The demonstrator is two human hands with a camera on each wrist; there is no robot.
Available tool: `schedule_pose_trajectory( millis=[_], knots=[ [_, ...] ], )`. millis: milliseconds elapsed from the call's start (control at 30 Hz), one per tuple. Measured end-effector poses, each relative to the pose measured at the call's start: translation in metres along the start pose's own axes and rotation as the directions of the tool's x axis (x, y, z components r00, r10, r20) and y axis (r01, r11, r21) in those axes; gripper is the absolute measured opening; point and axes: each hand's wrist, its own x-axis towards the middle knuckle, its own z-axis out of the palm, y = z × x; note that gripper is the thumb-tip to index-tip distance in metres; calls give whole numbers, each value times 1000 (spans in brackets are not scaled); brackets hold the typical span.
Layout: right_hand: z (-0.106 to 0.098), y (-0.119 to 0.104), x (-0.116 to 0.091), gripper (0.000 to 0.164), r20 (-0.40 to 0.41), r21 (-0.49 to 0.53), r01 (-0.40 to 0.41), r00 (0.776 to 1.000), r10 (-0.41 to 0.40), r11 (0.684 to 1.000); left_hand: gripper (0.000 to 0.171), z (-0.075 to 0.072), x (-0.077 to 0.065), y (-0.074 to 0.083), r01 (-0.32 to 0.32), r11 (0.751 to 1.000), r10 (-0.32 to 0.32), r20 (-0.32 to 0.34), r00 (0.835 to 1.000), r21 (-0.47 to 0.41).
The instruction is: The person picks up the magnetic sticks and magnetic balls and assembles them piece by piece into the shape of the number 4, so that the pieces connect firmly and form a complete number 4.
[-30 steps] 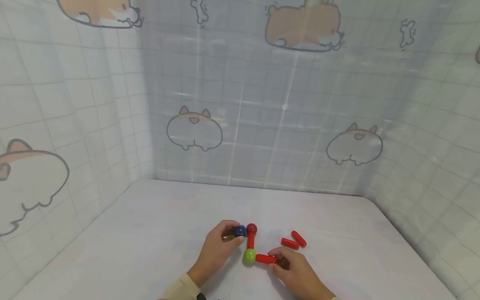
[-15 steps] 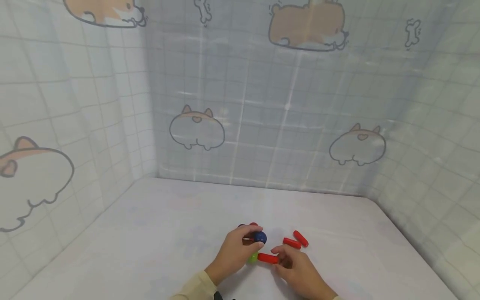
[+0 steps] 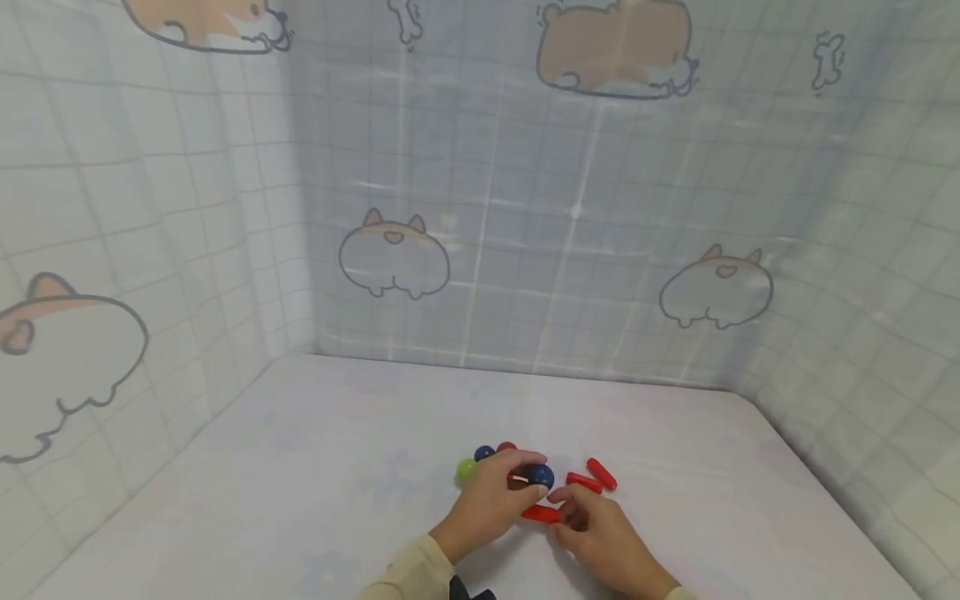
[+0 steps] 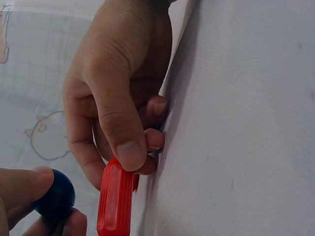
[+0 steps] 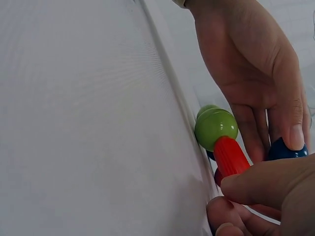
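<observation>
On the table (image 3: 300, 467), well in from its far edge, a green ball (image 3: 466, 471), a blue ball (image 3: 484, 453) and a red ball (image 3: 507, 446) sit close together beside the left hand (image 3: 489, 502), which pinches a second blue ball (image 3: 541, 477). A red stick (image 3: 542, 514) runs from a second green ball (image 5: 216, 129) to the right hand (image 3: 606, 537), which grasps its end. Two loose red sticks (image 3: 602, 473) lie nearer the table's right edge

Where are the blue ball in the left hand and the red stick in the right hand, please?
Blue ball (image 3: 542, 476): head view, on its glossy visible face.
Red stick (image 4: 115, 202): left wrist view, middle of its visible side.
</observation>
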Motion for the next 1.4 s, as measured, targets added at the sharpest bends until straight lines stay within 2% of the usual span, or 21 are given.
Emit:
schedule_pose_trajectory(
  millis=[200,367,633,833,1000,1400],
  knots=[
    [-3,-1,0,35,2,-8,-11,1000,11,1000,35,2,1,-1,-18,1000,18,36,999,-11],
    [-6,3,0,33,17,-10,10,1000,-10,1000,35,3,1,-5,-21,1000,22,52,998,-17],
    [-16,11,-1,31,-4,-26,51,999,-51,998,35,5,1,-8,-75,997,77,63,995,-21],
    [-21,13,0,31,14,11,19,1000,-19,1000,35,8,1,-9,-78,997,79,70,994,-14],
    [-21,13,0,31,29,25,18,999,-19,1000,33,9,0,-8,-69,998,69,81,994,3],
    [-24,14,-1,32,46,44,10,999,-12,999,32,10,-1,-7,-98,994,94,87,992,45]
  ],
)
